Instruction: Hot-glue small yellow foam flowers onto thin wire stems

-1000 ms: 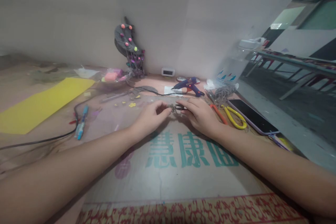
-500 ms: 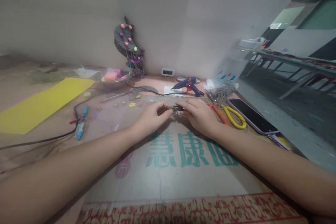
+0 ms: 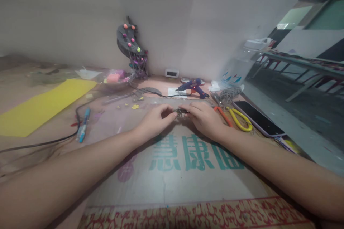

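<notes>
My left hand (image 3: 160,117) and my right hand (image 3: 203,115) meet over the middle of the table, fingertips almost touching. Between them is a small dark grey, stringy piece (image 3: 179,113), pinched from both sides; it looks like yarn, but the fingers cover much of it and its exact kind is unclear. Just behind the hands lies a dark blue glue gun (image 3: 191,86) with a small red light. To the right of my right hand are scissors with a yellow handle loop (image 3: 240,118) and an orange-red handle (image 3: 223,116).
Grey yarn (image 3: 230,95), a phone (image 3: 256,118) and a large bottle (image 3: 233,66) stand or lie at right. Yellow sheet (image 3: 44,109), blue pen (image 3: 85,125) and a black cord (image 3: 51,144) lie at left. A grey crescent ornament (image 3: 127,41) leans on the back wall.
The grey piece has shifted slightly between my fingertips. Both hands keep almost the same place, and the things around them have not moved.
</notes>
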Demonstrator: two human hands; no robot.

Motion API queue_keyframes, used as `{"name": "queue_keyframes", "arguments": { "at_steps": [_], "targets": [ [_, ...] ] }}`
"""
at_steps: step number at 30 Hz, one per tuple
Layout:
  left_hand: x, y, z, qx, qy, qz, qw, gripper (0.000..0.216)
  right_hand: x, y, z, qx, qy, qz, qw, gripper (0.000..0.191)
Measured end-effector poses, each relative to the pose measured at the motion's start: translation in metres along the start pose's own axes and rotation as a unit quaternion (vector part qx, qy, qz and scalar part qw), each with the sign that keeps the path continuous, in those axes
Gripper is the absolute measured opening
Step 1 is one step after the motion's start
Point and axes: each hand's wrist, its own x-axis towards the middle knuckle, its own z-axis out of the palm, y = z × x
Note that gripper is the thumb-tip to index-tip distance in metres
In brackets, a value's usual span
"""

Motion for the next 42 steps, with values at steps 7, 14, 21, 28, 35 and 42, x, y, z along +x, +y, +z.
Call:
{"name": "queue_keyframes", "arguments": {
  "at_steps": [7,14,21,28,35,42],
  "targets": [
    [0.0,0.0,0.0,0.001,-0.007,0.0,1.0,0.018,-0.001,0.001,0.002,-0.001,0.013,-0.01,1.0,0.027],
    [0.001,-0.004,0.001,-0.031,0.007,0.002,1.0,0.017,0.001,-0.002,-0.006,0.076,0.028,0.077,0.994,0.031],
    [-0.001,0.003,-0.001,-0.024,0.038,-0.006,0.999,0.015,-0.001,0.011,0.01,0.115,-0.002,0.158,0.981,0.04],
    [-0.003,0.006,-0.001,-0.014,0.03,0.014,0.999,0.014,0.002,0.001,0.0,0.189,0.037,0.157,0.969,0.022],
    [-0.004,0.003,0.001,0.013,0.006,0.034,0.999,0.017,0.005,-0.021,-0.007,0.329,0.011,0.237,0.914,0.021],
    [-0.004,0.004,0.001,0.052,0.004,0.047,0.998,0.015,0.005,-0.024,-0.005,0.366,0.006,0.266,0.892,0.018]
  ]
}}
